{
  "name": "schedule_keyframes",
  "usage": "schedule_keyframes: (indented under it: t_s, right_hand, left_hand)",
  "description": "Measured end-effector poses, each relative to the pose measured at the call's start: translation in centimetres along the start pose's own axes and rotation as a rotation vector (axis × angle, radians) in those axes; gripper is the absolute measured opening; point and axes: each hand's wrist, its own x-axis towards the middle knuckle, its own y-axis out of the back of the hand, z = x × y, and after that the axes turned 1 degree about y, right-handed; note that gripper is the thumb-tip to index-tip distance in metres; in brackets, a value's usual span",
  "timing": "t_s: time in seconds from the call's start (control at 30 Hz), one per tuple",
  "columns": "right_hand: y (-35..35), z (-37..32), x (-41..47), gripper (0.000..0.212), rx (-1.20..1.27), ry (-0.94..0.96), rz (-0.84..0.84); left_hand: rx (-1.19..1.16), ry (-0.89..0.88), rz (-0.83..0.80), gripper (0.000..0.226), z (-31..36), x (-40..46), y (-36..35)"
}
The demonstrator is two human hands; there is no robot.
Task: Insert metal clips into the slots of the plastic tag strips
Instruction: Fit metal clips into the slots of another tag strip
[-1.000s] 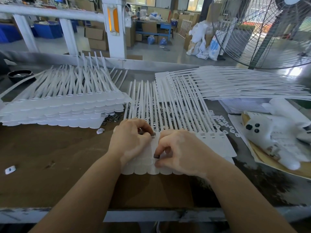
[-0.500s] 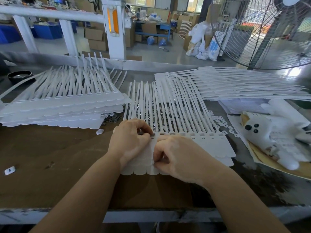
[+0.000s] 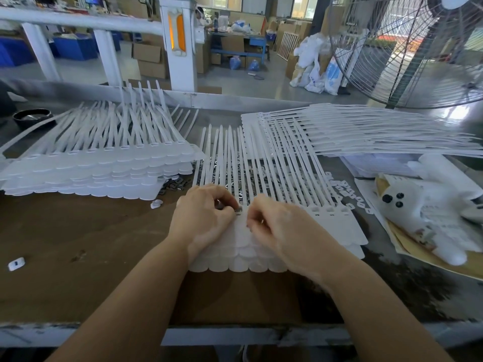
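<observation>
A sheet of joined white plastic tag strips (image 3: 337,226) lies in front of me on the brown table, heads toward me and tails fanning away. My left hand (image 3: 203,218) rests on the left heads with fingers curled, its fingertips at a slot where a small metal clip (image 3: 239,210) shows. My right hand (image 3: 285,231) lies just right of it with fingers curled inward over the heads; what it holds is hidden. Loose dark metal clips (image 3: 173,185) lie under the tails behind my left hand.
A tall stack of tag sheets (image 3: 99,168) fills the left side, another pile (image 3: 366,131) the back right. White gloves on paper (image 3: 431,205) sit at the right. A black bowl (image 3: 32,117) stands far left. Small white bits (image 3: 347,193) lie right of the strips. A fan (image 3: 407,48) stands back right.
My right hand has shifted slightly up and left toward the slot row, closing on my left fingertips. The left hand has barely moved.
</observation>
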Motion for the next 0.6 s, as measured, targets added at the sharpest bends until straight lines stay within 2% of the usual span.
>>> schedule_keyframes:
  t_s: [0.17,0.3,0.47,0.6]
  right_hand:
    - [0.9,2.4,0.3,0.006,0.189,-0.173,0.193]
    - [1.8,4.1,0.6,0.011,0.335,-0.307,0.337]
    - [2.2,5.2,0.8,0.021,0.380,-0.420,0.329]
    - [2.3,5.4,1.1,0.012,0.382,-0.409,0.316]
  left_hand:
    - [0.003,0.018,-0.006,0.022,0.0,0.1,0.0]
    - [-0.008,0.021,-0.014,0.022,0.0,0.1,0.0]
    - [-0.002,0.018,-0.028,0.021,-0.1,0.1,0.1]
    - [-0.001,0.031,-0.015,0.023,0.0,0.0,0.1]
